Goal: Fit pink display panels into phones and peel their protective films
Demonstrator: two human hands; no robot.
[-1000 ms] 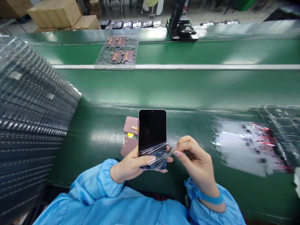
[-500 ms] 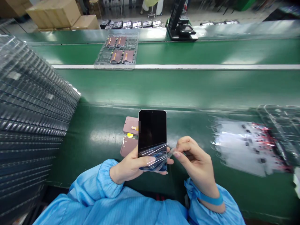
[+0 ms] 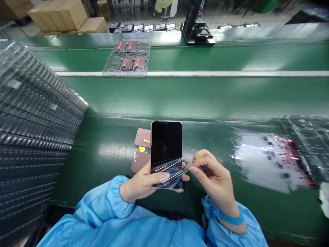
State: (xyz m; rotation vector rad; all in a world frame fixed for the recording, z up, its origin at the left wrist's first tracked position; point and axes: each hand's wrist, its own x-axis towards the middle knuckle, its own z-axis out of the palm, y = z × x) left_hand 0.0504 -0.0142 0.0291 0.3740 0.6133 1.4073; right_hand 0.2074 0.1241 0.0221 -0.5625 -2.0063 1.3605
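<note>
A smartphone (image 3: pixel 166 142) with a black screen and pale rim is held upright-facing by my left hand (image 3: pixel 144 181). The thumb of that hand lies across the lower screen; its fingers wrap behind and show at the right edge. Clear protective film (image 3: pixel 172 171) is wrinkled over the lower screen, and the upper screen looks bare. My right hand (image 3: pixel 212 175), just right of the phone, pinches the gathered corner of this film. Two pinkish-brown flat parts (image 3: pixel 141 161) with a yellow tab lie on the bench, partly hidden behind the phone.
Stacked clear trays (image 3: pixel 36 120) rise high on the left. A plastic tray (image 3: pixel 110 63) with several pinkish-brown parts lies across the white strip. Blurred clear bags (image 3: pixel 259 161) and another clear tray (image 3: pixel 308 140) are at right. A black stand (image 3: pixel 196 32) is at the back, cardboard boxes (image 3: pixel 58 15) behind left.
The whole view has shifted very slightly. My hands, the phone and the film hold nearly the same positions relative to each other.
</note>
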